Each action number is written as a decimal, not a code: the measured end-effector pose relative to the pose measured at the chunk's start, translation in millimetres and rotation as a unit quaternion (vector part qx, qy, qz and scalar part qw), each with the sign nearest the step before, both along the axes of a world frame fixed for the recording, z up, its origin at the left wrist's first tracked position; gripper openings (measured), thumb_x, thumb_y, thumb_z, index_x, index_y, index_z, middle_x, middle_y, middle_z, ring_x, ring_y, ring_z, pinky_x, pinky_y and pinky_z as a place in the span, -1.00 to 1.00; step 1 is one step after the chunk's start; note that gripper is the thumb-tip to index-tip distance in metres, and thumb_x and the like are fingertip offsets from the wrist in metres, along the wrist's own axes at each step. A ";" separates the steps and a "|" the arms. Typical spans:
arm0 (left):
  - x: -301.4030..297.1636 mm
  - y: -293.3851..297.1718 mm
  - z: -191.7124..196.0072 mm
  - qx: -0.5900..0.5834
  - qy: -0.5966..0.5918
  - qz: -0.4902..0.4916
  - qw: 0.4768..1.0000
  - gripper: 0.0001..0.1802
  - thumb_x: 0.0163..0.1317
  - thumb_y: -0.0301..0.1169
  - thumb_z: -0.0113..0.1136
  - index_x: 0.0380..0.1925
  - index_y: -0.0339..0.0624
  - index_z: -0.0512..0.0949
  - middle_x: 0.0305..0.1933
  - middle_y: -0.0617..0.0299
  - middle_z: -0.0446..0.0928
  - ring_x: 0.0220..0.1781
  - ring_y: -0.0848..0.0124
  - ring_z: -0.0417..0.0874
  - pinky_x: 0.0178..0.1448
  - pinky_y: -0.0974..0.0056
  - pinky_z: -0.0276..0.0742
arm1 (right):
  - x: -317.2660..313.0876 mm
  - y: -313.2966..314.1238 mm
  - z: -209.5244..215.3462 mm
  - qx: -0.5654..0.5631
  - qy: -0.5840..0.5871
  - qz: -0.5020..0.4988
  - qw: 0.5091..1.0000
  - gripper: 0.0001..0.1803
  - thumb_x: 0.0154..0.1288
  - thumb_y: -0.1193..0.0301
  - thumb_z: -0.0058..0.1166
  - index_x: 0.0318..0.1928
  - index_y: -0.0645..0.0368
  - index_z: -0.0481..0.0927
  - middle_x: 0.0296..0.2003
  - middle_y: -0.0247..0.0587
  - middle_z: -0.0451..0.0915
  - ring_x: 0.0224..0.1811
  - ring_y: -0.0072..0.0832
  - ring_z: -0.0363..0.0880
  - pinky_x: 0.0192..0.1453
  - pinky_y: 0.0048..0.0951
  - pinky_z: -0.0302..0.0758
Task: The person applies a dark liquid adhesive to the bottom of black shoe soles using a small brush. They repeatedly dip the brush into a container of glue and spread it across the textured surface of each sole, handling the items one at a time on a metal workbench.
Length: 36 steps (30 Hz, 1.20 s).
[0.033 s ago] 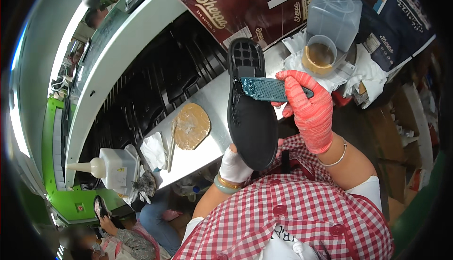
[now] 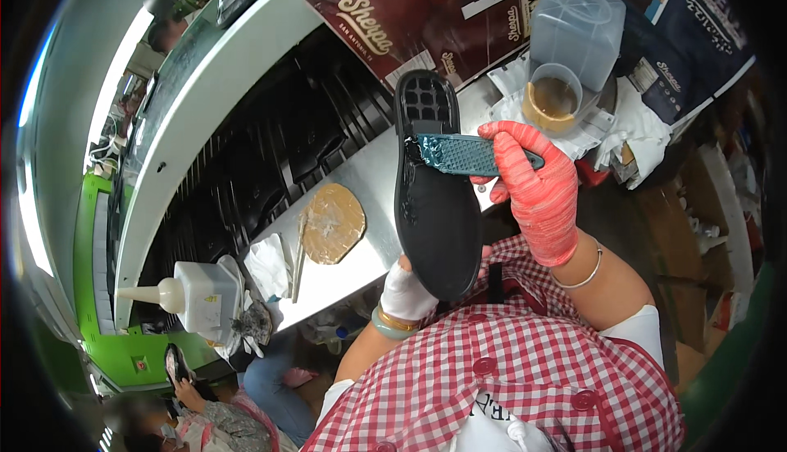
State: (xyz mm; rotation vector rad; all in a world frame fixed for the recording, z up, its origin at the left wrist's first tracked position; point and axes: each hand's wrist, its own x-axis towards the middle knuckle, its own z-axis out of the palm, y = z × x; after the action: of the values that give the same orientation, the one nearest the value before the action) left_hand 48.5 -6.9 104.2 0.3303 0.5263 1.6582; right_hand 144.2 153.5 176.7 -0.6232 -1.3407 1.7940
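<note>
The black shoe sole (image 2: 434, 198) stands lengthwise, heel end far. The left hand (image 2: 407, 290) grips its near end; the right hand (image 2: 537, 190) clenches a teal brush (image 2: 463, 154) lying across it.

A pale grey workbench (image 2: 361, 177) runs from near left to far right. On it lie a round tan pad (image 2: 332, 222), a thin stick (image 2: 300, 247) and crumpled white paper (image 2: 266, 265) further left, and, at the far right, a glue-filled cup (image 2: 552, 98) on white rags (image 2: 639, 128).
</note>
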 end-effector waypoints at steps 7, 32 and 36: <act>-2.1 -7.5 3.6 -0.032 -0.001 -0.043 0.999 0.18 -0.13 0.07 0.46 0.32 -0.41 0.06 0.23 -0.29 0.30 0.25 -0.03 0.43 0.25 0.01 0.47 | 1.2 16.4 13.4 0.008 0.021 -0.009 1.000 -0.76 0.41 0.36 -0.02 -0.09 0.26 0.57 -0.28 -0.28 0.64 -0.43 -0.63 0.64 -0.52 -0.76 0.41; -6.9 4.5 -4.1 -0.036 0.031 0.066 0.997 -0.02 0.09 0.25 0.17 0.33 -0.18 0.15 0.29 -0.01 0.31 0.24 0.08 0.44 0.24 0.03 0.47 | 15.3 -18.6 -1.0 -0.053 -0.109 0.121 0.985 -0.76 0.37 0.36 0.01 -0.17 0.28 0.62 -0.44 -0.24 0.62 -0.49 -0.63 0.60 -0.51 -0.65 0.51; -8.4 5.0 -11.4 -0.045 -0.010 0.110 0.993 -0.12 0.16 0.21 0.11 0.29 -0.18 0.22 0.28 0.04 0.35 0.24 0.13 0.44 0.31 0.00 0.36 | 15.1 -26.3 -5.9 -0.067 -0.097 0.141 0.983 -0.79 0.35 0.41 0.02 -0.19 0.32 0.61 -0.44 -0.23 0.62 -0.47 -0.64 0.60 -0.43 -0.65 0.53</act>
State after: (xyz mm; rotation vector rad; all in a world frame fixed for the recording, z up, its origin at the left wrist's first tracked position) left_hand 40.1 -1.9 92.8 0.1935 0.6379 1.8409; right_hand 159.3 127.2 170.8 -0.7244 -1.5069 2.1099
